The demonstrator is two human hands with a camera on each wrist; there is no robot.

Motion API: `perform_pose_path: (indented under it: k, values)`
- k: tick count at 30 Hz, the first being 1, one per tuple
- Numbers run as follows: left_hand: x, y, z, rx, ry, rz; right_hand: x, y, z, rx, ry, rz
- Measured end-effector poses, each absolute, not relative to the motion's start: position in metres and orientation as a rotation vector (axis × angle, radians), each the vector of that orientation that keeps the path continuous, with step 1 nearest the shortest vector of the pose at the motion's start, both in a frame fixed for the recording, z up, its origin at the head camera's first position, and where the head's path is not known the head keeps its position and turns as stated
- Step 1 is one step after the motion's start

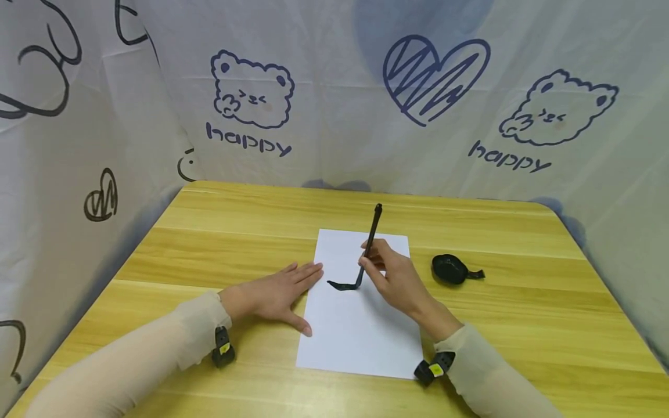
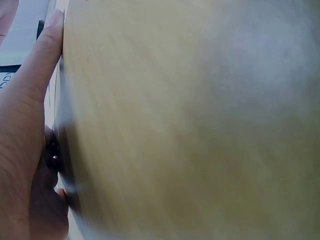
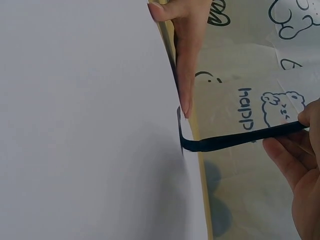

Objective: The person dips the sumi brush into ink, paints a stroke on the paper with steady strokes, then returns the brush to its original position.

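Right hand [image 1: 399, 284] pinches brush [image 1: 371, 235], tip on paper [image 1: 355, 342] at stroke [image 1: 341, 287]'s right end; left hand [image 1: 274, 293] flat, fingers straight, over paper's left edge. Bench [image 1: 522, 319] gap, then dish [image 1: 452, 280] past right edge; contents unclear.

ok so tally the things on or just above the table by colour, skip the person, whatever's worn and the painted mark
Black: 2, the brush and the small dish with a handle
White: 1, the sheet of paper
Total: 3
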State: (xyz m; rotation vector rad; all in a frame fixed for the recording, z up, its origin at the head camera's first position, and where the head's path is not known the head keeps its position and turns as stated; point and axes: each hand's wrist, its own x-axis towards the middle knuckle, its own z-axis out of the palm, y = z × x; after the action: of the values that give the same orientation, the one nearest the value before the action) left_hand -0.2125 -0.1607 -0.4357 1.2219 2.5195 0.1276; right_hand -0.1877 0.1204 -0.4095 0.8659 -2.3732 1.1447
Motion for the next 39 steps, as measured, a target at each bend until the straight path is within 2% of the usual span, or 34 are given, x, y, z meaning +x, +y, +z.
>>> perform_pose_path:
  k: [39]
  values:
    - [-0.212,-0.161,-0.436,1.228,2.520,0.128,-0.184,0.143,-0.410,0.824,-2.363,1.087]
